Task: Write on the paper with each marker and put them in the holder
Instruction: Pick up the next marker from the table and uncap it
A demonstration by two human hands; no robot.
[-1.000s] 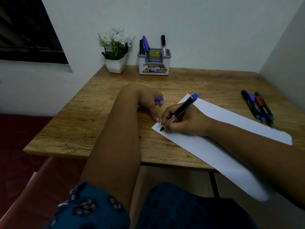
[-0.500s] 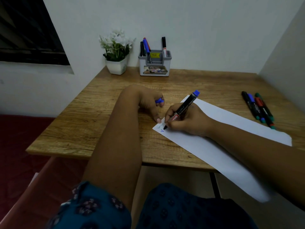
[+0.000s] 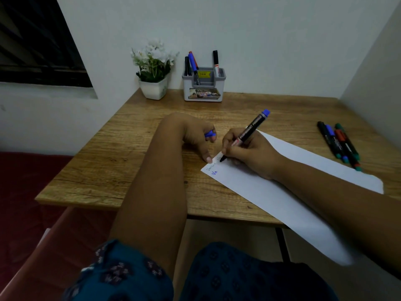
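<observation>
A white sheet of paper (image 3: 282, 192) lies slanted on the wooden table (image 3: 130, 161), its near end hanging over the edge. My right hand (image 3: 247, 153) grips a black marker with a blue end (image 3: 251, 129), tip down on the paper's top left corner beside blue letters "Va". My left hand (image 3: 195, 135) holds the blue cap (image 3: 209, 134) in curled fingers while its thumb presses the paper's corner. A grey holder (image 3: 204, 88) at the back has several markers standing in it.
Several capped markers (image 3: 338, 144) lie side by side on the table at the right. A white pot of white flowers (image 3: 154, 70) stands left of the holder. Walls close the back and right side. A dark window is at the upper left.
The marker tip has moved rightward and up along the paper, leaving blue letters "Va" behind it. My left hand stays in place with the cap.
</observation>
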